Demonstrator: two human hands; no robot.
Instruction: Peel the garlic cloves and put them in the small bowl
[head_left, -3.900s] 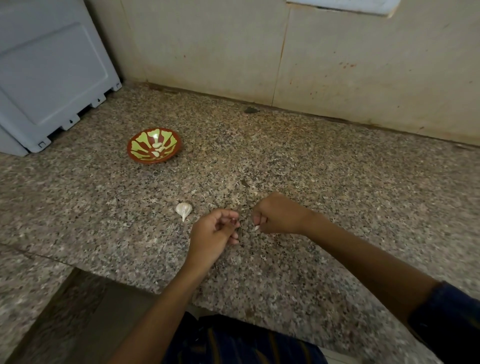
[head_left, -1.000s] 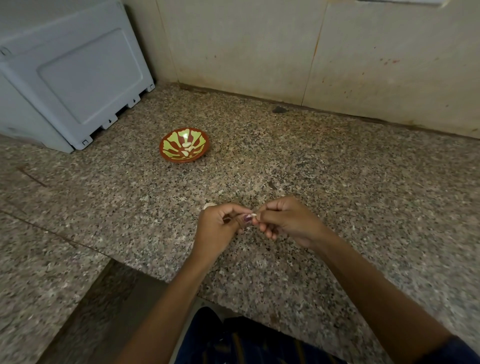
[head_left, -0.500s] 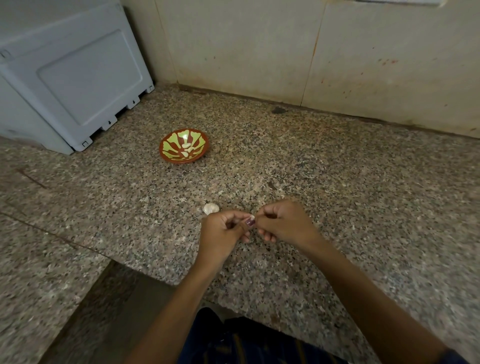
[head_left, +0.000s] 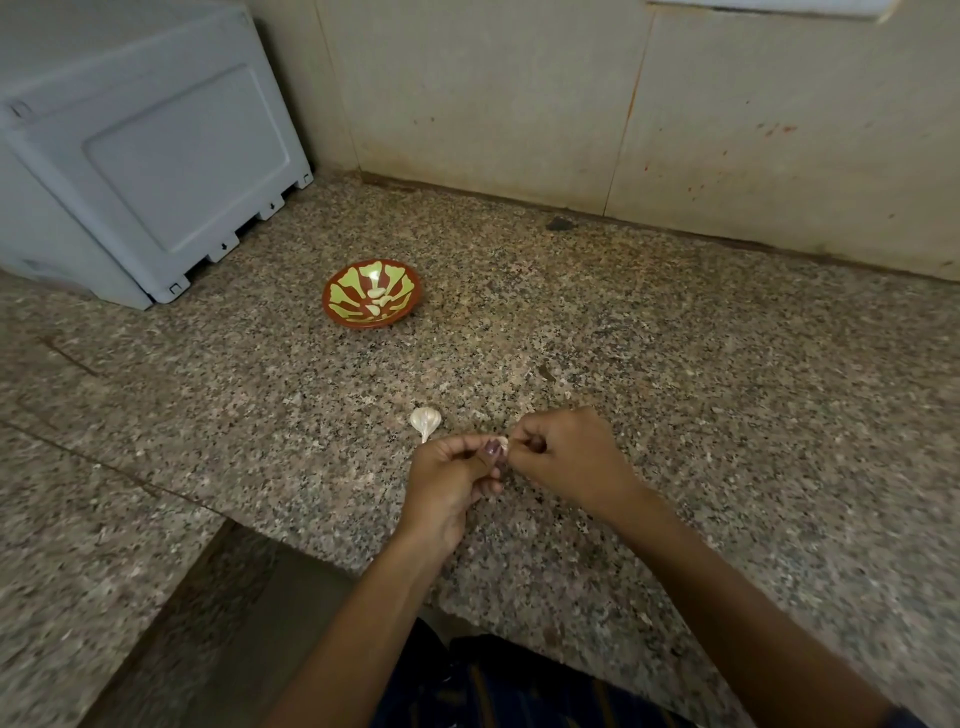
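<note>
Garlic head (head_left: 425, 420) beside hands (head_left: 506, 457)

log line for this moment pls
step: peeling | left hand and right hand: pinch garlic clove | small bowl: holds peeled cloves | garlic bulb: on counter

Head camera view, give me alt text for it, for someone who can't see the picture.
Two bare hands, left hand and right hand, pinch a small garlic clove between them over a speckled granite counter. A garlic piece lies beside the left hand; farther back, a red-and-green small bowl holds peeled cloves.
</note>
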